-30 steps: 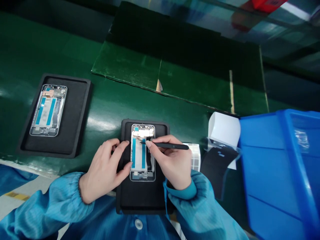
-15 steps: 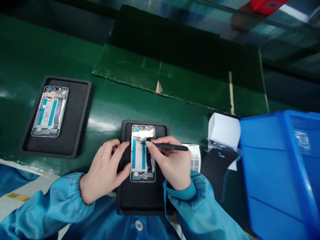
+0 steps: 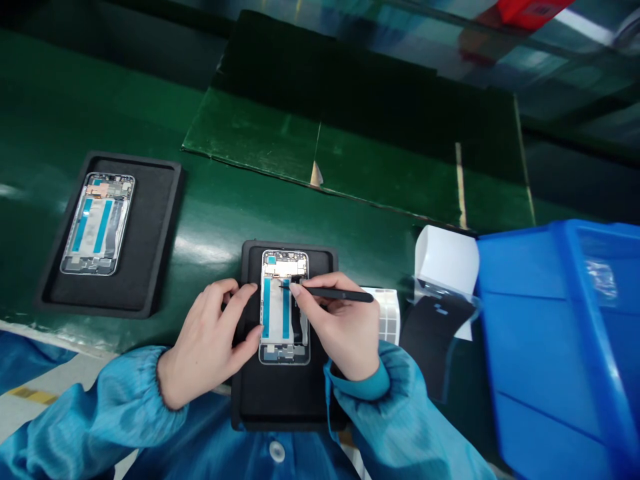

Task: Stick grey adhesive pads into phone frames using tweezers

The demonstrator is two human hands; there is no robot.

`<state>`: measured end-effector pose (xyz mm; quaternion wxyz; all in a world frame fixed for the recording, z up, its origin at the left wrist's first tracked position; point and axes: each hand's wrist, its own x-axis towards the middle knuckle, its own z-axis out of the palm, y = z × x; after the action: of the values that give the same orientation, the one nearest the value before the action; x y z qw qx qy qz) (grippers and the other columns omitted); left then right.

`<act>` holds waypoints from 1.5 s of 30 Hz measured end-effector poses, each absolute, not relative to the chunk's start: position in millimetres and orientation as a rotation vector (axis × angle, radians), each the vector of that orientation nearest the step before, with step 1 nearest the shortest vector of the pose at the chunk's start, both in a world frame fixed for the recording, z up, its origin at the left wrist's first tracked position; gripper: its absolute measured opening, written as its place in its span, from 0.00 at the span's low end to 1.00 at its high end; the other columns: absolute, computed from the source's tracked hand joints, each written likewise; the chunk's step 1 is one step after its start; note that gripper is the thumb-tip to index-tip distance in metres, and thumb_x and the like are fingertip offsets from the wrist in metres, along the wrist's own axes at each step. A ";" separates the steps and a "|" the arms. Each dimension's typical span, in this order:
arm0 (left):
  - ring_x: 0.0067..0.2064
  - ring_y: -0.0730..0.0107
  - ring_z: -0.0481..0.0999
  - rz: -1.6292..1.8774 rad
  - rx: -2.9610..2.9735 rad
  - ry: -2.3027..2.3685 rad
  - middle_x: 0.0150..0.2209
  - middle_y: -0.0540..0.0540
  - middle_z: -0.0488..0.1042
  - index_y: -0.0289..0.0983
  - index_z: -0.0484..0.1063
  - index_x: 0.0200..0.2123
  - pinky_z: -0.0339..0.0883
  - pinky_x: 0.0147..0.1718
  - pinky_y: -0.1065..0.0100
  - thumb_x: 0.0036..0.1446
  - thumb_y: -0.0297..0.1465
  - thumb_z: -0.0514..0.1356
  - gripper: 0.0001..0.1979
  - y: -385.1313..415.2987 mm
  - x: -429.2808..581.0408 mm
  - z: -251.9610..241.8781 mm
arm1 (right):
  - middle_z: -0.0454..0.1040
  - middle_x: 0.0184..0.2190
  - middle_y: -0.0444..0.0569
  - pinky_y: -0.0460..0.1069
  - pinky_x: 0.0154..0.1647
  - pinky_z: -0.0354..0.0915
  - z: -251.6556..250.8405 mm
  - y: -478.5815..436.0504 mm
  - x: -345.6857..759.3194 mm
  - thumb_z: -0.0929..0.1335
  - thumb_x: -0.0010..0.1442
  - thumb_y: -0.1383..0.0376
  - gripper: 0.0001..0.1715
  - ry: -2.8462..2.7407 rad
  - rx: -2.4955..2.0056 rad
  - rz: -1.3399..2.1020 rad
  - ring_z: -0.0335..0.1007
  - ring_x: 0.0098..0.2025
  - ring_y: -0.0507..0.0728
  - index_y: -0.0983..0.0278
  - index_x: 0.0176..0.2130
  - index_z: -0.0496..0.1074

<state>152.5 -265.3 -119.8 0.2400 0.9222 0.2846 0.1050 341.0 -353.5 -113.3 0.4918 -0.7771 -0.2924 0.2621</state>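
An opened smartphone [image 3: 276, 313] with its inner parts bare lies face-down in a black foam tray [image 3: 280, 403] close to my body. Two blue strips run along its pale middle section. My right hand [image 3: 347, 333] pinches black tweezers [image 3: 340, 294], whose tips point left over the phone, just below its bright circuit board. Whether the tips touch the surface, I cannot tell. Beside the phone's left edge rests my left hand [image 3: 203, 340], fingers spread, with the thumb against the frame and the index finger by the tray's rim.
A second opened phone [image 3: 98, 223] lies in another black tray [image 3: 145, 247] on the left. At right are a sheet of pale labels [image 3: 389, 315], a white curled sheet [image 3: 447, 260], a dark film strip [image 3: 431, 347] and a large blue bin [image 3: 540, 347]. A green board [image 3: 370, 160] lies behind.
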 end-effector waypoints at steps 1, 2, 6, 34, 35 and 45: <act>0.50 0.54 0.69 0.291 2.528 0.780 0.50 0.36 0.63 0.34 0.60 0.61 0.71 0.48 0.54 0.61 0.36 0.58 0.26 -265.3 152.6 -119.7 | 0.79 0.27 0.46 0.48 0.25 0.71 -113.2 -353.5 341.0 0.76 0.54 0.61 0.09 -0.710 -1.887 0.635 0.75 0.25 0.55 0.62 0.31 0.75; 0.50 0.54 0.69 0.294 2.531 0.780 0.50 0.36 0.63 0.34 0.60 0.61 0.71 0.48 0.54 0.61 0.36 0.58 0.26 -265.3 152.7 -119.7 | 0.79 0.27 0.46 0.48 0.25 0.71 -113.1 -353.4 341.0 0.76 0.54 0.61 0.09 -0.712 -1.887 0.634 0.75 0.25 0.55 0.62 0.31 0.75; 0.51 0.54 0.69 0.286 2.532 0.776 0.50 0.36 0.63 0.35 0.60 0.61 0.71 0.48 0.54 0.62 0.36 0.58 0.26 -265.5 152.7 -120.7 | 0.79 0.26 0.46 0.48 0.25 0.71 -112.2 -352.7 341.0 0.76 0.54 0.59 0.10 -0.715 -1.894 0.632 0.75 0.24 0.55 0.62 0.31 0.75; 0.49 0.52 0.65 0.150 2.769 0.724 0.54 0.36 0.62 0.41 0.61 0.65 0.65 0.42 0.55 0.63 0.35 0.55 0.27 -265.7 173.6 -110.3 | 0.78 0.26 0.46 0.47 0.25 0.70 -114.2 -353.6 341.4 0.75 0.55 0.61 0.09 -0.727 -1.890 0.628 0.75 0.25 0.55 0.63 0.31 0.75; 0.49 0.52 0.65 0.143 2.772 0.725 0.54 0.36 0.62 0.41 0.61 0.65 0.65 0.42 0.55 0.63 0.36 0.55 0.27 -265.8 173.7 -110.3 | 0.78 0.26 0.46 0.47 0.24 0.70 -114.4 -353.6 341.3 0.75 0.55 0.61 0.09 -0.728 -1.890 0.628 0.75 0.25 0.55 0.63 0.31 0.75; 0.49 0.51 0.66 0.075 2.829 0.755 0.54 0.37 0.63 0.41 0.61 0.65 0.64 0.42 0.55 0.64 0.37 0.54 0.27 -267.3 175.0 -106.4 | 0.78 0.26 0.47 0.48 0.25 0.71 -114.7 -352.4 340.0 0.75 0.54 0.60 0.10 -0.712 -1.893 0.625 0.75 0.25 0.55 0.63 0.31 0.75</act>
<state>175.0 -267.3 -106.4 0.1062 0.9604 0.2564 0.0255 340.0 -352.4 -114.7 0.4901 -0.7795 -0.2933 0.2572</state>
